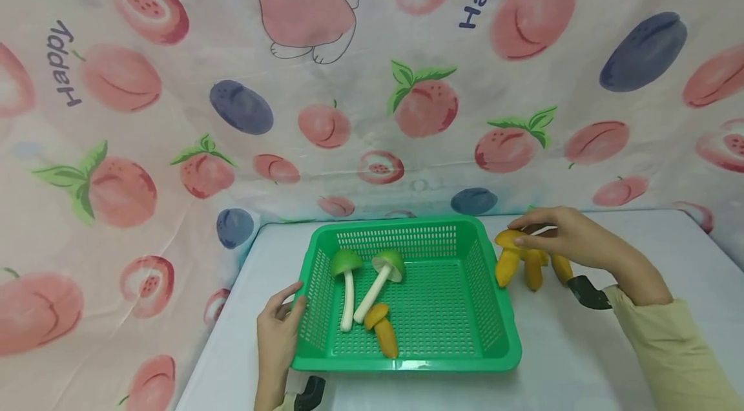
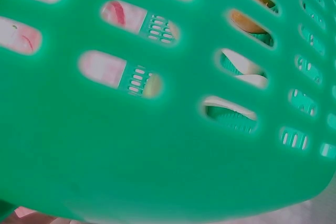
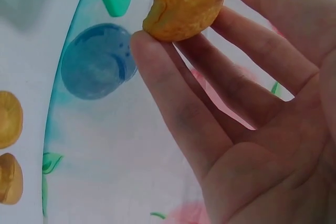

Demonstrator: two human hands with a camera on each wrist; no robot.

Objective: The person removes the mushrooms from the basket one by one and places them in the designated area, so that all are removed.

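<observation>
Yellow from cap to stem, the held mushroom (image 1: 507, 267) is pinched by its cap in the thumb and fingers of the right hand (image 1: 572, 236), its long axis nearer upright than flat, stem end down and slanting slightly to the near left. It shows just right of the green basket (image 1: 401, 364), whose inside lies to its left, with other yellow mushrooms (image 1: 533, 272) to its right; the left hand (image 1: 279, 327), much farther off, touches the basket's left rim, but whether its fingers curl round it I cannot tell

Pale yellow sleeves (image 1: 677, 346), black wrist devices (image 1: 589, 293)
</observation>
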